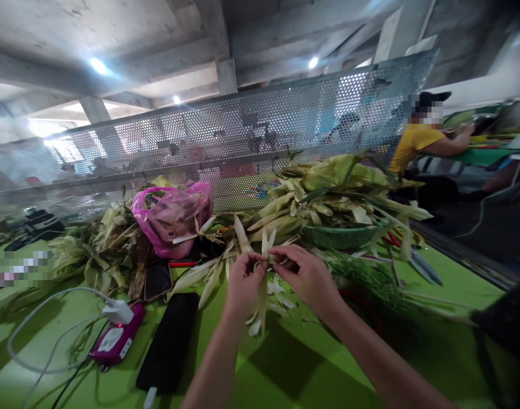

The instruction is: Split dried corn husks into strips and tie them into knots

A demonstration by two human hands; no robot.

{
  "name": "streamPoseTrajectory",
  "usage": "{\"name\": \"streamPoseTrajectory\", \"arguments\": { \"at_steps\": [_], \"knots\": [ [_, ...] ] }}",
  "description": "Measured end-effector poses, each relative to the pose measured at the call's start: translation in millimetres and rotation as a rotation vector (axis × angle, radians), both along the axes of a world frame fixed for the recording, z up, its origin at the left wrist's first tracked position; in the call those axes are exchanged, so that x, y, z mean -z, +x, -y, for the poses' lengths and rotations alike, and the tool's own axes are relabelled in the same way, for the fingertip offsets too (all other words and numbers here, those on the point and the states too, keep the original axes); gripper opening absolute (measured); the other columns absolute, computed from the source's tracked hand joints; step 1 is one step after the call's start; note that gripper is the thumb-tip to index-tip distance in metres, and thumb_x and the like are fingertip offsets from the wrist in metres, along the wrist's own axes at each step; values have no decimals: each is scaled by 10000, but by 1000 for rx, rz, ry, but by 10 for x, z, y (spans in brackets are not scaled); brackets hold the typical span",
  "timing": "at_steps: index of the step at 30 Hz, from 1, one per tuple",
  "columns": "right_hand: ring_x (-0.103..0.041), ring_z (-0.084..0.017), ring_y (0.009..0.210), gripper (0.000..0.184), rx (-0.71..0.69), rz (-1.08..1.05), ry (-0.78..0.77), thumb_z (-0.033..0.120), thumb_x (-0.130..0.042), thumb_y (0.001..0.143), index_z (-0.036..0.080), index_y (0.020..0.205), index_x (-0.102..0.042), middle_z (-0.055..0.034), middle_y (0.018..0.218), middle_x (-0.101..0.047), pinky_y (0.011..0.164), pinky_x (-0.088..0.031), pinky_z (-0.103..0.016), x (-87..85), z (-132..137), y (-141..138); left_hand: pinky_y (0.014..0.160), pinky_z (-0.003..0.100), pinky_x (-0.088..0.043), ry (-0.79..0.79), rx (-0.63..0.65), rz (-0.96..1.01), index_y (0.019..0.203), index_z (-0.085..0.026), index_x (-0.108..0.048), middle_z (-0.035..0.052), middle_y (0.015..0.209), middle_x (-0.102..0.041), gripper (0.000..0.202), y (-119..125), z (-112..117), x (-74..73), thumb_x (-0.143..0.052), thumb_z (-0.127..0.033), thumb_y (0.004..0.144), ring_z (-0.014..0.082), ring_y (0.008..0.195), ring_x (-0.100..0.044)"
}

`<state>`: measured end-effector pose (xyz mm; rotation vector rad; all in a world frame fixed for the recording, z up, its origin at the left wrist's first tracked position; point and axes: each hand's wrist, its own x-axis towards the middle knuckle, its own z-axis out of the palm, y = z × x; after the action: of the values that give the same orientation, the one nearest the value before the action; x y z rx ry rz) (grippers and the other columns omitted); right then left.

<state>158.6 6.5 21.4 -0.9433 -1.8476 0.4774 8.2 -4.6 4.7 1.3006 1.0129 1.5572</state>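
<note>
Both hands meet over the middle of the green table, pinching pale strips of corn husk. My left hand is closed on the husk from the left, thumb and index finger pressed together. From the right, my right hand grips the same husk near its upper part. Two pointed husk ends stick up above the fingertips, and a long strip hangs down below. The exact spot where the fingers meet is partly hidden. Small torn husk scraps lie on the table just behind the hands.
Corn husks are heaped over a green basket. A pink plastic bag stands left of it. Nearer are a black phone, a purple power strip, scissors and green fibres. A perforated metal screen stands behind; a person sits right.
</note>
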Motion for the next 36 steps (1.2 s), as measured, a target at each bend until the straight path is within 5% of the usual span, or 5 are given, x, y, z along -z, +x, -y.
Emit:
{"name": "streamPoseTrajectory", "arguments": {
  "at_steps": [7,15,22,31,36],
  "knots": [
    [-615,-177,818,142,76,122,52,157,-541,854,223,907,-655,-36,919,-652,738,-478,-290,5,14,-7,693,231,-400,-16,78,31,822,-171,-610,10,773,-621,103,13,19,16,-659,-231,753,123,738,-547],
    [-587,-175,785,70,8,183,-26,188,-530,864,210,838,-591,-34,881,-625,691,-446,-280,-81,81,-24,663,216,-397,-67,-28,115,780,-168,-608,-4,727,-613,115,-14,-18,66,-673,-195,689,113,698,-552],
    [-616,-193,842,187,-17,65,-10,138,-536,831,224,955,-646,-51,944,-660,759,-474,-310,-21,44,-51,633,232,-415,-10,-88,-122,768,-172,-601,6,749,-621,72,-1,18,8,-622,-156,701,120,664,-552],
    [-596,-205,787,115,144,169,17,150,-528,806,203,846,-622,-52,870,-649,684,-438,-302,13,79,-82,676,276,-436,172,-197,-256,770,-200,-630,23,744,-635,149,48,48,26,-547,-88,719,160,711,-584],
    [-595,-191,769,98,85,128,-13,132,-543,785,205,813,-602,-36,831,-643,696,-442,-295,2,86,-107,750,314,-429,197,-298,-354,850,-210,-677,48,840,-653,208,54,71,27,-532,-91,760,187,802,-585]
  ]
}}
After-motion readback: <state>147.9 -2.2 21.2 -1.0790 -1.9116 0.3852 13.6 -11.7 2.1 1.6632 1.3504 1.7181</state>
